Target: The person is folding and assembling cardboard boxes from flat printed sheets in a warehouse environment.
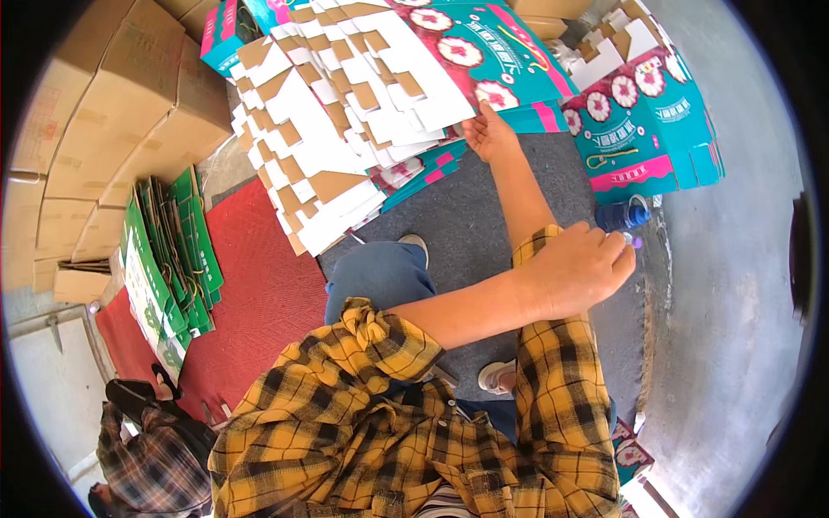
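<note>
Brown boxes (117, 108) piled upper left; green flat cartons (177, 250) below, left side. Stack of flat teal-and-white cartons (345, 95) fanned across upper centre. Right hand (490, 136), right of centre, touches stack's near edge; cannot tell if gripping. Left hand (574, 272) crosses over right forearm, fingers curled; cannot tell if holding anything. Blue bottle (615, 216) just beyond. Teal printed carton (648, 129) upper right.

Left hand (574, 269) above outstretched right forearm (523, 197)
</note>
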Demonstrator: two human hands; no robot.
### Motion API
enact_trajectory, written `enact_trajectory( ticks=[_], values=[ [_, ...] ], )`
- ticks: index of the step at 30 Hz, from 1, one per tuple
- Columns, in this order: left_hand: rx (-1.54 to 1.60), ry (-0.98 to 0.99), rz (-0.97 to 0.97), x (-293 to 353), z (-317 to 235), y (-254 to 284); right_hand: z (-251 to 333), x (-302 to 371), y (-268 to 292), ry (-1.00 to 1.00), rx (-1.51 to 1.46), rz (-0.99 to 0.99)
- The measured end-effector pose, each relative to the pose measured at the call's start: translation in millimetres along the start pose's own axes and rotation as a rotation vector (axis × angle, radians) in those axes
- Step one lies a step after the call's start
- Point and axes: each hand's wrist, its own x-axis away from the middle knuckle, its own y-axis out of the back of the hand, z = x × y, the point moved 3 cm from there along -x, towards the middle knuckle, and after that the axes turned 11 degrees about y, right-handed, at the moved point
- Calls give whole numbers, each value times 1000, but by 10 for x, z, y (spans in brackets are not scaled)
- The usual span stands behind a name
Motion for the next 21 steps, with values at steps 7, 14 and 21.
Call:
enact_trajectory(
  ticks=[7,14,21],
  values=[
    [28,-51,-113,-27,90,68,354,16,36,46,-290,199],
    [202,-140,-534,-95,121,462,242,1284,1099,35,-585,536],
    [-57,90,-636,-49,698,1114,256,2916,1994,266,-596,266]
  ],
)
